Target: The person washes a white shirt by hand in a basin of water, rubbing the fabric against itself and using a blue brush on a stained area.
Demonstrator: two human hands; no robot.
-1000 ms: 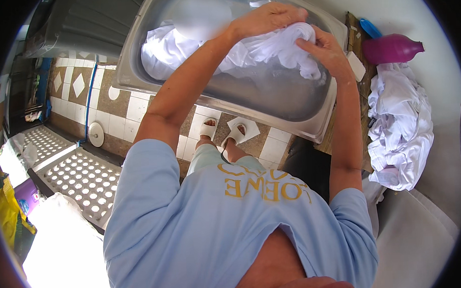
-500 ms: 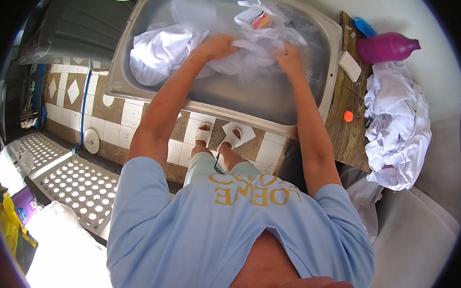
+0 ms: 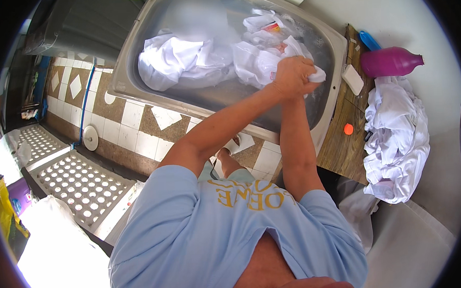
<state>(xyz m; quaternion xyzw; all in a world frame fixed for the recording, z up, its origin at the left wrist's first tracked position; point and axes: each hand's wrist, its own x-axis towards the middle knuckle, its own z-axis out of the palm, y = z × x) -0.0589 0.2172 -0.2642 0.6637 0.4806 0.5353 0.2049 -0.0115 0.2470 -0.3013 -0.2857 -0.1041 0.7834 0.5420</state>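
A wet white garment [image 3: 255, 60] with a small red-and-yellow print lies partly in the water at the right of a grey tub [image 3: 122, 86]. My left hand [image 3: 293, 75] has its fingers closed on a fold of the garment, near the tub's right wall. Beneath it, my right hand [image 3: 293, 96] comes up from below with the same cloth bunched about it. Most of the right hand's fingers are hidden by the left hand and the fabric. Another bundle of white cloth [image 3: 170, 61] rests in the cloudy water on the left side.
A wooden board [image 3: 341, 144] beside the tub bears a white bar [image 3: 352, 79], an orange cap [image 3: 348, 129] and a purple bottle [image 3: 391, 61]. Piled white clothes [image 3: 395, 137] lie farther right. Left are a dark machine [image 3: 76, 35], a perforated plastic rack [image 3: 80, 184] and a blue hose [image 3: 88, 93].
My left hand has moved right, crossing over to the right hand. The garment has been drawn together toward the tub's right side, and the hands now meet on it.
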